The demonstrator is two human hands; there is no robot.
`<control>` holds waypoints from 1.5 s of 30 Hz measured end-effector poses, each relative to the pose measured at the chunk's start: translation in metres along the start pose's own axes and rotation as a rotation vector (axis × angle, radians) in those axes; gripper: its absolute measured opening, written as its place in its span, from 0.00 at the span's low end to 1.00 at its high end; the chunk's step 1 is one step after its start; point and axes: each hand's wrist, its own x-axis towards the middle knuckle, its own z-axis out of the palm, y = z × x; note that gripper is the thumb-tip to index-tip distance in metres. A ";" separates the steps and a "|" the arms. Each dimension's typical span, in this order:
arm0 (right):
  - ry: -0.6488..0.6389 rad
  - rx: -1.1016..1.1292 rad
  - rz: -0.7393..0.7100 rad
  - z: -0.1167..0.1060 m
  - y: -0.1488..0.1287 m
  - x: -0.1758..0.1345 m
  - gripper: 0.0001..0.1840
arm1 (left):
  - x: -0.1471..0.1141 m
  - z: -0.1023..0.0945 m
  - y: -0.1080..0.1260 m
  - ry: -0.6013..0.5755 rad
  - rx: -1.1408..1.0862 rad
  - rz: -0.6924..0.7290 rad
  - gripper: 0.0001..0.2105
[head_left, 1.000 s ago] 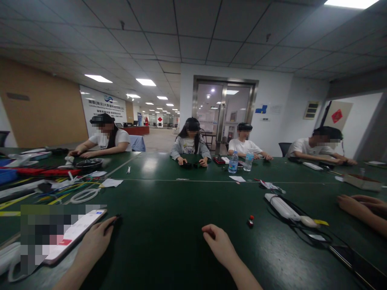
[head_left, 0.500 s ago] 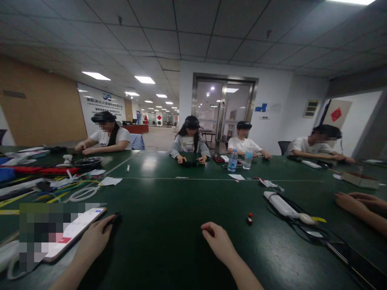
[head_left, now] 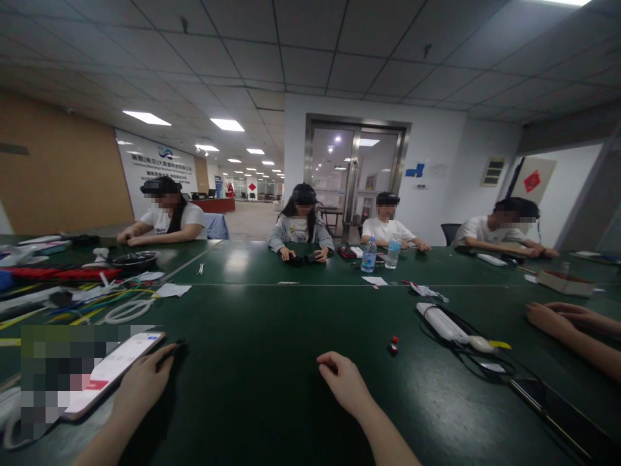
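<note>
My left hand (head_left: 145,382) rests on the dark green table (head_left: 242,362) at the lower left, fingers closed on a small black object (head_left: 179,347) whose kind I cannot make out. Just left of that hand lies a lit phone (head_left: 119,369), partly covered by blurred blocks. My right hand (head_left: 342,382) rests near the middle of the table, fingers curled in and thumb close to them. Nothing shows between these fingers. The nearest thing to its right is a small red and dark object (head_left: 393,345), apart from the hand.
At right lie a white power strip (head_left: 442,322) with black cables and a dark phone (head_left: 557,408). A co-worker's hands (head_left: 553,320) rest beyond. Wires (head_left: 129,312) and tools crowd the left. Two water bottles (head_left: 369,255) (head_left: 392,252) stand before several people seated opposite.
The whole view has shifted slightly, so things appear a little farther left. Both my hands keep nearly the same pose on the table.
</note>
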 end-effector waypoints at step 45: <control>-0.110 -0.127 -0.315 0.023 -0.036 -0.025 0.09 | -0.112 -0.008 0.161 -0.858 -0.617 0.538 0.28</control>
